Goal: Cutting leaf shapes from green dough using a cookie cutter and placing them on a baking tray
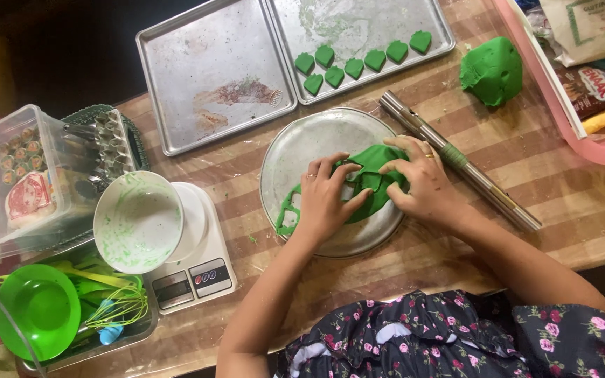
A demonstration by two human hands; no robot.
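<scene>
A sheet of green dough (pixel 371 183) with cut-out holes lies on a round metal plate (pixel 302 143) in the middle of the table. My left hand (pixel 325 194) presses and gathers the dough's left part, fingers bent over it. My right hand (pixel 421 180), with a ring, grips the dough's right edge and folds it inward. Several green leaf-shaped dough pieces (pixel 353 67) sit on the right baking tray (pixel 358 21) behind the plate.
A metal rolling pin (pixel 481 178) lies diagonally right of the plate. A green dough lump (pixel 493 70) sits further back. An empty baking tray (pixel 211 70), a white bowl (pixel 138 220) on a kitchen scale (pixel 201 273), a clear box of cutters (pixel 22 175), green utensils (pixel 36 308) and a pink tray (pixel 561 98) surround.
</scene>
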